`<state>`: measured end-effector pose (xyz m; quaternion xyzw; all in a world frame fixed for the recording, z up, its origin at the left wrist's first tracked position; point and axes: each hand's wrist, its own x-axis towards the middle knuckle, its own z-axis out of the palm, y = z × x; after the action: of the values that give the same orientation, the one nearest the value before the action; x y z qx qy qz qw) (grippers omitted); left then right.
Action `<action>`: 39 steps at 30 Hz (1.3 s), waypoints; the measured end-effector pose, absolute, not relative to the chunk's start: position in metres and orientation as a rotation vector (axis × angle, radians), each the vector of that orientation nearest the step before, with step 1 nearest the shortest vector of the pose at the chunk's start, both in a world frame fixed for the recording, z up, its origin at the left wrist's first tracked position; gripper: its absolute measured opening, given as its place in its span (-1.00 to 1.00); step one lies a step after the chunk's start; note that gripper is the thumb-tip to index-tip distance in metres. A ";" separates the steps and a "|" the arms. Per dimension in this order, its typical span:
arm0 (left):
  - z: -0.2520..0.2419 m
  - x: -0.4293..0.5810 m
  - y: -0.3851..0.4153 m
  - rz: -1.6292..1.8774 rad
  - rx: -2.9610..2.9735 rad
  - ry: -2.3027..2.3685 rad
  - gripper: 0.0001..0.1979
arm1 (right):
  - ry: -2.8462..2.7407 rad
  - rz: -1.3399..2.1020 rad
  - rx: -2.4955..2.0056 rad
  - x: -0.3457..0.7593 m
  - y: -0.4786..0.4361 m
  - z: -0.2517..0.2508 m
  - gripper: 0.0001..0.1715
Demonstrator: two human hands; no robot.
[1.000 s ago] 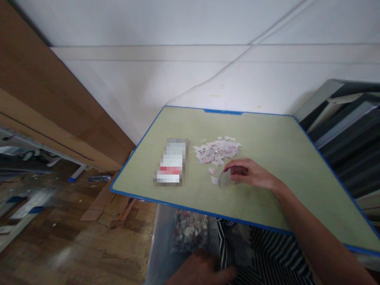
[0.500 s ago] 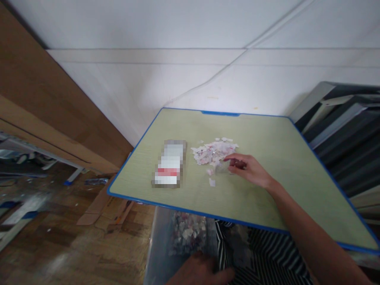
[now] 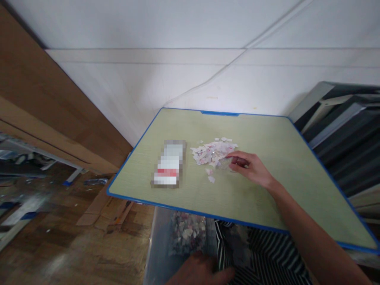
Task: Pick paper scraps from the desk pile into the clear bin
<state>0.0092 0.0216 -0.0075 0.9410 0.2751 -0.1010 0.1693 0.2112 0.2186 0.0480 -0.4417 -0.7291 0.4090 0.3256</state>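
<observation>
Most paper bits (image 3: pixel 211 152) sit piled, two loose bits (image 3: pixel 211 179) lie outside, and the right hand's (image 3: pixel 251 168) bent fingers seem to hold a clear thing (image 3: pixel 225 163).

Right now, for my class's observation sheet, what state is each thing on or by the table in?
Right hand: curled, holding a clear piece
Paper scraps: loosely heaped, a few lying apart
Pixelated item: lying on the table, details hidden
Left hand: below the table edge, grip unclear
Bin: scraps inside
</observation>
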 end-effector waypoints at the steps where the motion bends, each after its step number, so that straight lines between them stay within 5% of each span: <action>1: -0.006 0.009 0.022 -0.290 2.671 0.784 -0.64 | -1.929 1.099 -1.144 0.211 0.218 0.049 -0.72; 19: -0.024 0.004 0.013 -0.014 2.756 0.841 -0.55 | -2.035 1.268 -1.086 0.208 0.213 0.049 -0.76; 39: -0.016 0.005 0.018 -0.241 2.727 0.787 -0.58 | -2.104 1.244 -1.089 0.210 0.213 0.053 -0.78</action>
<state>0.0054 0.0179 -0.0159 0.9471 0.2733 -0.0837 0.1463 0.2102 0.2129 0.0527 -0.3959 -0.7650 0.4524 0.2309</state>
